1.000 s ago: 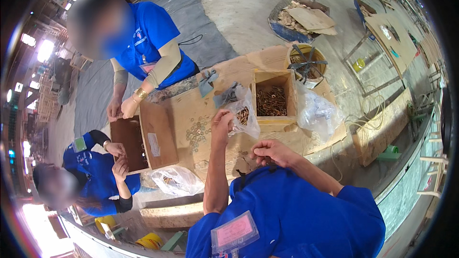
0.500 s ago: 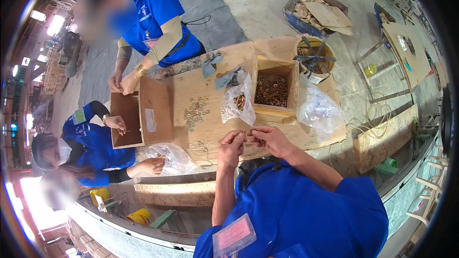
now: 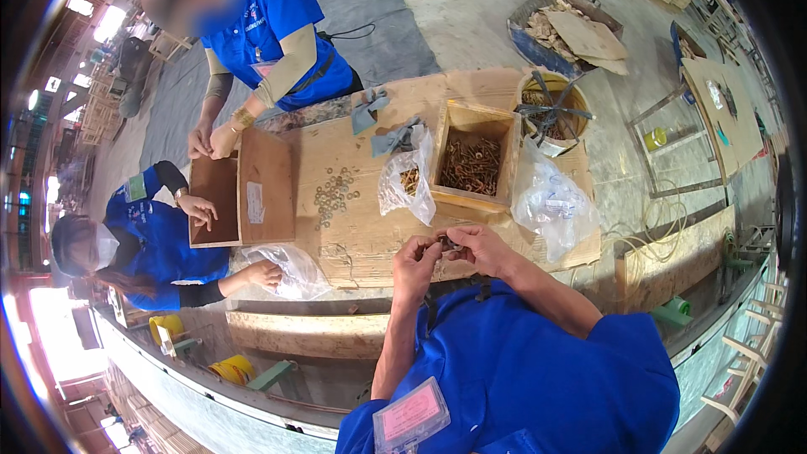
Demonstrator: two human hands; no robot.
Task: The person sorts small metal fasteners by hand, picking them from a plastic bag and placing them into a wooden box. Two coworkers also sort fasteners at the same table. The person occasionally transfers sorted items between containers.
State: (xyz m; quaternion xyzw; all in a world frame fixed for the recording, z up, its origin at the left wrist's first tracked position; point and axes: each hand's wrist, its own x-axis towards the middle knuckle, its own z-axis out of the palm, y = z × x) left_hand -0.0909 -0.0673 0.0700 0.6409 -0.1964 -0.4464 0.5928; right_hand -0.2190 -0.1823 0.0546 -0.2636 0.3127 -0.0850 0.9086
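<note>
My left hand [image 3: 415,267] and my right hand [image 3: 476,250] meet in front of my chest, at the near edge of the cardboard-covered table. Both are closed in a pinch around a small dark metal piece [image 3: 448,244], whose kind is mostly hidden by the fingers. Just beyond them stands an open wooden box [image 3: 514,150] of loose bolts [image 3: 472,161]. On its left lies a clear plastic bag [image 3: 424,170] with brass-coloured hardware in it. Many flat washers [image 3: 334,193] are spread on the cardboard [image 3: 370,244] farther left.
Two co-workers in blue handle things around a second wooden box [image 3: 269,189] at the left, with a plastic bag [image 3: 301,276] near it. Grey cloths [image 3: 395,141], a hardware bucket [image 3: 578,101] and another plastic bag [image 3: 555,206] lie beyond and right of me.
The view has shifted slightly. My hands remain pinched together, with the dark metal piece now showing more between them. The nearer co-worker's hand at the left box has opened out over it.
</note>
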